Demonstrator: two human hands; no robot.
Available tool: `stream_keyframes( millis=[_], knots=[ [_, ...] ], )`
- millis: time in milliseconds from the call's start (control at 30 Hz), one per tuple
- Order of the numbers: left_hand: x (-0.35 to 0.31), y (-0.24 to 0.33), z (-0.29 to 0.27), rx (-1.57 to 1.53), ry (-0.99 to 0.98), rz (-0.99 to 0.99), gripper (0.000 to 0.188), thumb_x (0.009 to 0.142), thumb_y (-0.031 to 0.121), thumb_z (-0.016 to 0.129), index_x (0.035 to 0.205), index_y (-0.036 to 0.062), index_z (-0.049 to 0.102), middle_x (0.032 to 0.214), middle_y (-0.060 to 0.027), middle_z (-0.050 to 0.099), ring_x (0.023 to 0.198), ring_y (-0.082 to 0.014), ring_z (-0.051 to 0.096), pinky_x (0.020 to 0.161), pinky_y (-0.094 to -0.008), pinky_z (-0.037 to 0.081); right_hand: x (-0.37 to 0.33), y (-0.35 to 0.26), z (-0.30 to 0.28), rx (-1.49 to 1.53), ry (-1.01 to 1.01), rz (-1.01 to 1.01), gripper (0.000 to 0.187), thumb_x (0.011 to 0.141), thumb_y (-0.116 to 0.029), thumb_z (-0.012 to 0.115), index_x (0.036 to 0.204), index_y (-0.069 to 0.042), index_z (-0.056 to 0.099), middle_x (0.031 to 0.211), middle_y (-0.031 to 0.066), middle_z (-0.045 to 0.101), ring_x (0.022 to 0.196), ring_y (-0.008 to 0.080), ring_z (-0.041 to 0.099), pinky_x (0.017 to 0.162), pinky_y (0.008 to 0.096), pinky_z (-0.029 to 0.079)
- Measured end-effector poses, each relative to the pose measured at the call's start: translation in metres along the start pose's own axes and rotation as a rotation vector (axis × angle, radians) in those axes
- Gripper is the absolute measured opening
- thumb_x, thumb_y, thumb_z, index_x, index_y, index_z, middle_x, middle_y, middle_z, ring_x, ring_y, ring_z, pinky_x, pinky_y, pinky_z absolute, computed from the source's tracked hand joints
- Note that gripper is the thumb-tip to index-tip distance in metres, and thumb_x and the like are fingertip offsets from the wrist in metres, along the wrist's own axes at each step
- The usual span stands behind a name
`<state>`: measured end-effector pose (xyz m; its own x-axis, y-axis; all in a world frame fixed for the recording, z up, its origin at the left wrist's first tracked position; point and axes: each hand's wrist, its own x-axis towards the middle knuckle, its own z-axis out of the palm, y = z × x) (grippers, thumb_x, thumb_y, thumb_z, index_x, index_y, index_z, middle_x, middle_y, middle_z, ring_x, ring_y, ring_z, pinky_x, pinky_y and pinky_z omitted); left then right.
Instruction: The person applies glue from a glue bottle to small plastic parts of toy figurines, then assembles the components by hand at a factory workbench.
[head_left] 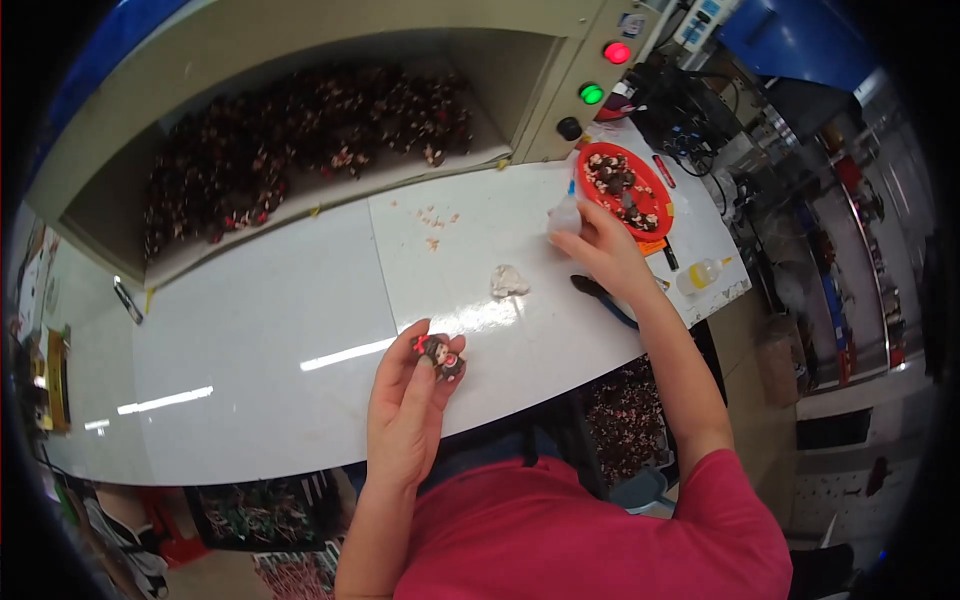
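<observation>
My left hand (408,385) is closed around a small doll figurine (440,355) with dark hair, a red bow and a pale face, held over the front part of the white table. My right hand (605,250) grips a small translucent squeeze bottle (565,215) with a blue tip pointing up, beside the red tray (663,222). Between my hands a crumpled white lump (508,281) lies on the table. Farther back are several small pinkish pieces (435,217). Dark and pinkish small parts (615,175) fill much of the red tray.
A beige machine (560,90) with lit red and green buttons stands at the back, its opening heaped with dark figurines (310,130). Near the table's right edge lie a yellow-tipped bottle (703,275), a black-handled tool (590,287) and a red pen (664,171). Below stands a bin of small parts (628,420).
</observation>
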<state>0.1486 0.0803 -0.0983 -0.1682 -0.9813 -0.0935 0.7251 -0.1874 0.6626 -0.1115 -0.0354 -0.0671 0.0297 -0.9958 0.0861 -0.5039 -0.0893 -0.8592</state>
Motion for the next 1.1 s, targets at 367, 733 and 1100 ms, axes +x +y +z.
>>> stream_keyframes(
  millis=[367,733,1100],
  knots=[
    [0.003,-0.013,0.032,0.027,0.077,0.026,0.041,0.094,0.010,0.047,0.133,0.0042,0.036,0.114,-0.0080,0.052,0.113,-0.0217,0.051,0.095,-0.0299,0.044,0.064,0.021,-0.036,-0.519,0.321,-0.353,0.043,0.075,-0.021,0.070,0.107,-0.001,0.050,0.090,0.0158,0.062,0.082,0.0293,0.061,0.073,0.0378,0.048],
    [0.011,-0.021,0.032,0.032,0.046,0.013,0.040,0.095,0.012,0.045,0.133,0.0040,0.035,0.114,-0.0097,0.051,0.110,-0.0218,0.052,0.093,-0.0324,0.045,0.045,0.018,-0.133,-0.717,0.186,-0.097,0.016,0.087,-0.013,0.054,0.097,-0.002,0.061,0.088,0.0115,0.063,0.079,0.0221,0.061,0.070,0.0319,0.047],
    [0.018,-0.027,0.031,-0.045,0.046,0.000,0.041,0.095,0.014,0.046,0.133,0.0053,0.036,0.115,-0.0108,0.051,0.108,-0.0216,0.053,0.089,-0.0317,0.048,0.083,0.054,-0.129,-0.980,-0.015,-0.045,0.012,0.082,-0.012,0.059,0.090,-0.008,0.066,0.090,0.0080,0.064,0.083,0.0219,0.061,0.073,0.0344,0.047]
  ],
)
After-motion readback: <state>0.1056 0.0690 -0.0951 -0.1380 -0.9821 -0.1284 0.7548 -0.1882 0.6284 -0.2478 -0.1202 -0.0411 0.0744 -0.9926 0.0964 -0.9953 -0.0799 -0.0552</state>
